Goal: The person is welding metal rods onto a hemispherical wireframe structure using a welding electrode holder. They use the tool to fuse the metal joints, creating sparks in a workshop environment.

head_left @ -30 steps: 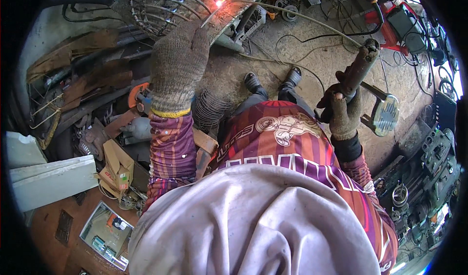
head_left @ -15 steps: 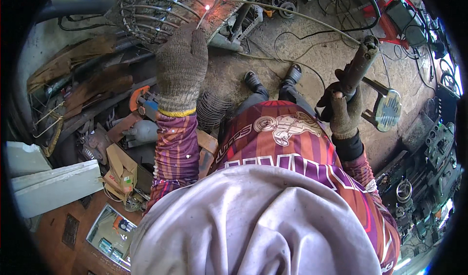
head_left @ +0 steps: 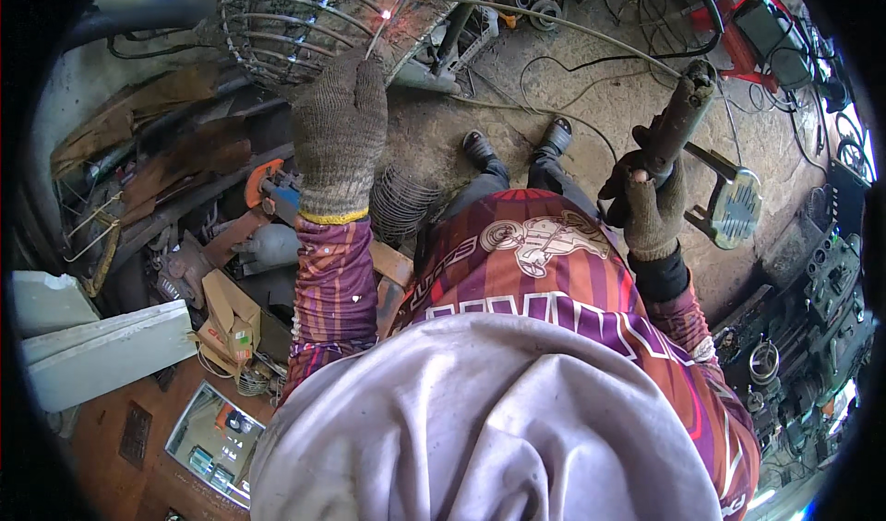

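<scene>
My left hand (head_left: 337, 133), in a grey-brown knit glove with a yellow cuff edge, is closed on a thin metal rod (head_left: 377, 36) beside a round cage of bent metal rods (head_left: 286, 23). A small bright red-white glow (head_left: 386, 14) burns at the rod's far end. My right hand (head_left: 651, 207), gloved with a bare thumb tip showing, grips a worn tubular welding electrode holder (head_left: 681, 119). From its mouth a long welding rod (head_left: 554, 21) reaches left toward the glow. A slotted metal plate (head_left: 734, 212) shows beside that hand; whether it joins the holder, I cannot tell.
The cage lies on a dirty work surface (head_left: 434, 18). A coil of metal rings (head_left: 403, 203) stands near my feet. Cables (head_left: 591, 69) cross the floor to a red and grey machine (head_left: 771, 41). Scrap, a cardboard box (head_left: 231, 318) and white panels (head_left: 111, 355) crowd the left.
My left hand and its thin rod have shifted slightly left. The glow and the welding rod's tip have moved a little left too. My right hand has hardly moved.
</scene>
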Available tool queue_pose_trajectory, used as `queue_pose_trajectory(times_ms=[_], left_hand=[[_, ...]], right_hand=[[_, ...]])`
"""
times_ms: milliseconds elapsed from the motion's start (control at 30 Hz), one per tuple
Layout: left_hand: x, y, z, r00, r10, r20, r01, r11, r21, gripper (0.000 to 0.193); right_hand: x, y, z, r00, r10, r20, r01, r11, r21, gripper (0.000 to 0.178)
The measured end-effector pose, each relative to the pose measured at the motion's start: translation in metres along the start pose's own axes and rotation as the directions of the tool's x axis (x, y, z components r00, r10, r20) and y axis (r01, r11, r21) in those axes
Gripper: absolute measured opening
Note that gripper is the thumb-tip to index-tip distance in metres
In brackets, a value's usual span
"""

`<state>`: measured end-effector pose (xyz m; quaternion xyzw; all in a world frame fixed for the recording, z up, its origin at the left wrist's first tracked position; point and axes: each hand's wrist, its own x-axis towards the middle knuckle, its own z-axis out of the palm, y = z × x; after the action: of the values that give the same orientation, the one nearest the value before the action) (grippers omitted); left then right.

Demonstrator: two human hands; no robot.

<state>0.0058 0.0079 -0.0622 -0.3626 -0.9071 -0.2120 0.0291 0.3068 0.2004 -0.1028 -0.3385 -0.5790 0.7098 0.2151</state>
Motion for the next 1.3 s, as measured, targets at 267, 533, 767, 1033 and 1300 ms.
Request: queue_pose_trajectory(times_ms=[267,533,767,1033,1300], left_hand=[[0.001,-0.001,-0.001,1.000,0.020,0.000,-0.020,0.999,-0.025,0.029],[0.004,0.000,-0.003,0.999,0.047,-0.004,-0.046,0.999,0.013,0.027],[0.003,-0.002,-0.004,0.999,0.046,-0.013,-0.045,0.996,0.077,0.024],[0.004,-0.003,-0.004,0.997,0.063,-0.040,-0.063,0.998,0.012,0.023],[0.005,-0.001,-0.007,0.997,0.076,-0.004,-0.076,0.995,0.061,0.026]], right_hand=[[0.001,0.003,0.002,0.999,-0.032,-0.011,0.032,0.999,-0.035,0.066],[0.005,-0.001,0.013,0.997,-0.068,-0.025,0.066,0.996,-0.066,0.060],[0.005,0.006,0.009,0.999,-0.039,-0.001,0.039,0.997,-0.073,0.068],[0.004,0.005,0.012,0.997,-0.075,-0.029,0.073,0.994,-0.079,0.055],[0.004,0.004,0.012,0.997,-0.070,-0.020,0.068,0.994,-0.090,0.057]])
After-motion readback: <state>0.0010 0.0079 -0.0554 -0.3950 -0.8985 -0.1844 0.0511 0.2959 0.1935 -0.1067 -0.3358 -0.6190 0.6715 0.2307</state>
